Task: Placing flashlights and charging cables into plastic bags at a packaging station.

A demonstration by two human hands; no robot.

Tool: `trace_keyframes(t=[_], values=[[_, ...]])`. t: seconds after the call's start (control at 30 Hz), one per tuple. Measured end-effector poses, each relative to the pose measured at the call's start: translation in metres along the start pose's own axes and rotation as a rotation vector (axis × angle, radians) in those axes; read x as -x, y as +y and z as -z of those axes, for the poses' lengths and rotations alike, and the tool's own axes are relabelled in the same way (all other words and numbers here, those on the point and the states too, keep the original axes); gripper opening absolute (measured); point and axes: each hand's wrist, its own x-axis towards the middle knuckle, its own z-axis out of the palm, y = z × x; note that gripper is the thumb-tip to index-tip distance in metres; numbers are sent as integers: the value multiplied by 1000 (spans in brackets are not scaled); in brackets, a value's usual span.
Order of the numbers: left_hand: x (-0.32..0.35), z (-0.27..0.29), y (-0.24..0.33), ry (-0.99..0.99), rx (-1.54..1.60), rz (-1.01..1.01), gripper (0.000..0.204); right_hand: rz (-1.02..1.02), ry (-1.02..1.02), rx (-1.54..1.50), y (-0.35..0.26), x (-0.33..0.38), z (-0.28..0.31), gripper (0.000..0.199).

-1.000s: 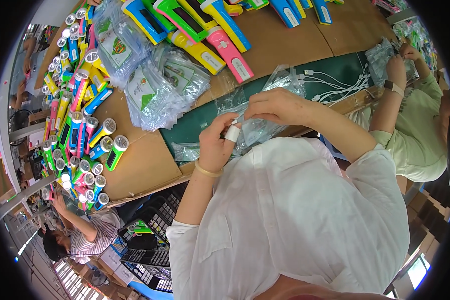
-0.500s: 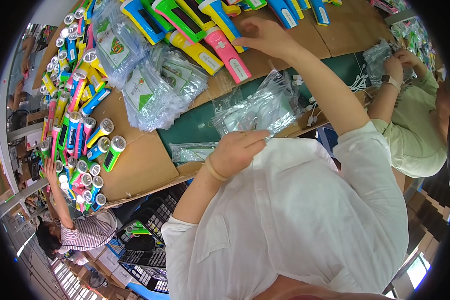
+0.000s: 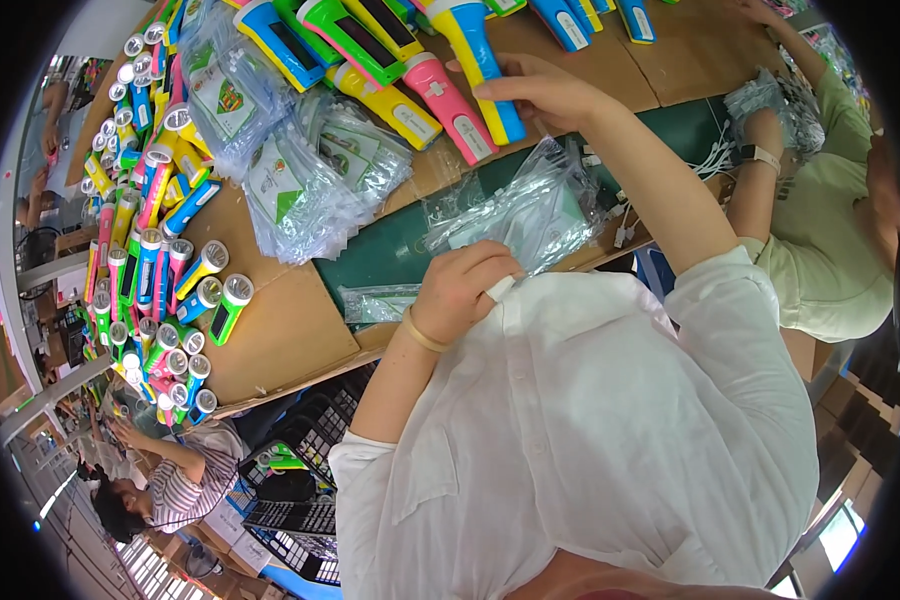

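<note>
My right hand (image 3: 540, 92) is stretched out to the far side of the cardboard-covered table (image 3: 290, 330) and closes on a blue flashlight with a yellow head (image 3: 478, 62). That flashlight lies beside a pink one (image 3: 450, 105) and a yellow one (image 3: 390, 100). My left hand (image 3: 462, 288) is held close to my white shirt, shut on a small white piece (image 3: 501, 288). A crumpled clear plastic bag (image 3: 530, 210) lies on the green mat (image 3: 390, 250) just beyond my left hand.
Heaps of clear bags with green cards (image 3: 305, 190) lie mid-table. Rows of coloured flashlights (image 3: 155, 285) stand along the left edge. A co-worker in a pale green shirt (image 3: 820, 250) sits on the right by white cables (image 3: 710, 160). Black crates (image 3: 295, 495) sit below.
My right hand let go of the bag near my chest and reached far out to the blue flashlight. My left hand dropped slightly toward my shirt with the white piece.
</note>
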Motion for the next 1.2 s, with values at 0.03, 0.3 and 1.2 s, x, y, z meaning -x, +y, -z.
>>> trace_keyframes(t=[0.03, 0.3, 1.2], values=[[-1, 1, -1, 23, 17, -5, 16, 22, 9, 19, -1, 13, -2, 71], [3, 0, -2, 128, 4, 17, 17, 46, -184, 296, -4, 100, -42, 49], [1, -2, -16, 169, -14, 120, 19, -392, 423, 1370, 61, 167, 129, 9]])
